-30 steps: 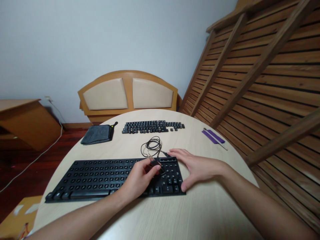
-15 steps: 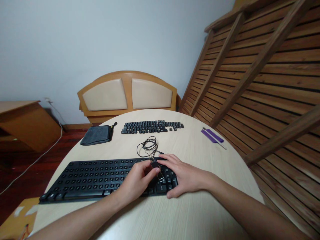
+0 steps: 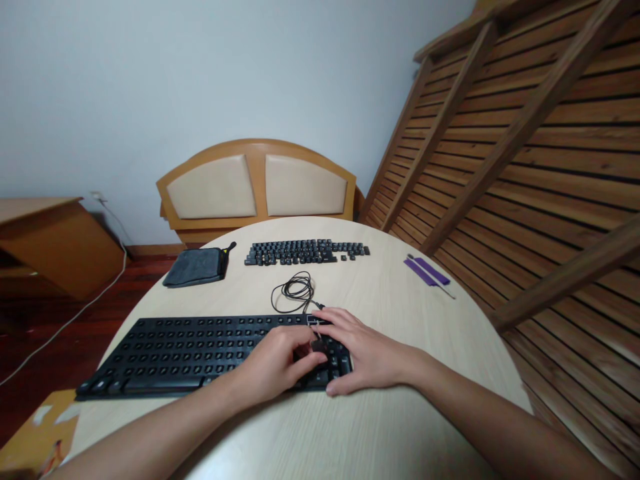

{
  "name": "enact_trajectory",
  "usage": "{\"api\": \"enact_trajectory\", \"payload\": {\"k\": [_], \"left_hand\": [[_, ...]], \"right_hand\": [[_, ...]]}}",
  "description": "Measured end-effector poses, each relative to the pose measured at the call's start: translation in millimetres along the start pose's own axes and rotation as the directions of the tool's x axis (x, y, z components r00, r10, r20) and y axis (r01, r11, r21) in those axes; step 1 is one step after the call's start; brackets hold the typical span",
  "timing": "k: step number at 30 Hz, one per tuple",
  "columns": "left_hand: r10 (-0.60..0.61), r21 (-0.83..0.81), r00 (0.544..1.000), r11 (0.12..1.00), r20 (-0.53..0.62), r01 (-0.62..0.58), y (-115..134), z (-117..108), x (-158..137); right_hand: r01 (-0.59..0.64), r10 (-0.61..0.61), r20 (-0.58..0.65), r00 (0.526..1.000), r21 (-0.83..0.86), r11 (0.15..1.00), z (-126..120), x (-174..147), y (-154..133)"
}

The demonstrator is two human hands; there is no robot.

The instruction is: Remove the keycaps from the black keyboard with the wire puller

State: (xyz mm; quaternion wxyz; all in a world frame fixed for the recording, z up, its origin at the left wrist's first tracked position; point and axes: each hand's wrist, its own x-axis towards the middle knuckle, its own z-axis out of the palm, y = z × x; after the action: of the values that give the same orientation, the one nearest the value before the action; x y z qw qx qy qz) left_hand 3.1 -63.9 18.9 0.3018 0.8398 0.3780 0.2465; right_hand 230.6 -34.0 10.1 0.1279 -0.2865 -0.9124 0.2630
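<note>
A black keyboard (image 3: 167, 383) lies along the near side of the table, most of its left and middle keys stripped to bare switches. Keycaps still sit at its right end and along parts of the bottom row. My left hand (image 3: 280, 359) pinches a keycap puller (image 3: 319, 345), a small black body with thin wire loops, down at the number pad. Its lower wires are hidden among the keys and fingers. Spanning the right end, my right hand (image 3: 370, 353) grips the keyboard, thumb at the front edge and fingers over the back part.
Behind the keyboard lies its coiled cable (image 3: 299, 290). Rows of loose keycaps (image 3: 293, 253) are laid out farther back. A grey zip pouch (image 3: 195, 268) is at the left; a purple strip-like piece (image 3: 425, 270) and a thin metal-tipped tool (image 3: 440, 287) lie at the right.
My left hand has moved slightly right, and the keycap puller has come down from above the keys into the number pad. The right hand stays at the keyboard's end.
</note>
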Motion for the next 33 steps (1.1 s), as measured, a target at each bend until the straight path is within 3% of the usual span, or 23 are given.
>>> {"api": "enact_trajectory", "payload": {"k": [4,9,14,21,27,33], "left_hand": [[0.120,0.091,0.991,0.988,0.058,-0.125,0,-1,-1],[-0.006,0.053,0.999,0.999,-0.036,0.008,-2,3,2],[-0.118,-0.055,0.992,0.992,-0.050,0.116,-2,5,3],[-0.209,-0.218,0.976,0.957,-0.056,0.192,-9,8,5],[-0.227,-0.361,0.970,0.915,-0.091,0.181,-11,9,7],[-0.217,-0.322,0.963,0.934,-0.162,0.156,-13,9,7]], "right_hand": [[0.014,-0.014,-0.016,1.000,0.001,1.000,-3,1,-4],[0.003,-0.001,-0.040,0.999,0.032,0.999,-2,1,-5],[0.049,-0.046,-0.082,0.996,0.042,0.998,-1,3,-7],[0.035,-0.019,-0.149,0.989,0.103,0.994,1,5,-9],[0.037,-0.012,-0.195,0.981,0.126,0.991,5,6,-9],[0.004,0.041,-0.261,0.964,0.173,0.985,6,8,-10]]}}
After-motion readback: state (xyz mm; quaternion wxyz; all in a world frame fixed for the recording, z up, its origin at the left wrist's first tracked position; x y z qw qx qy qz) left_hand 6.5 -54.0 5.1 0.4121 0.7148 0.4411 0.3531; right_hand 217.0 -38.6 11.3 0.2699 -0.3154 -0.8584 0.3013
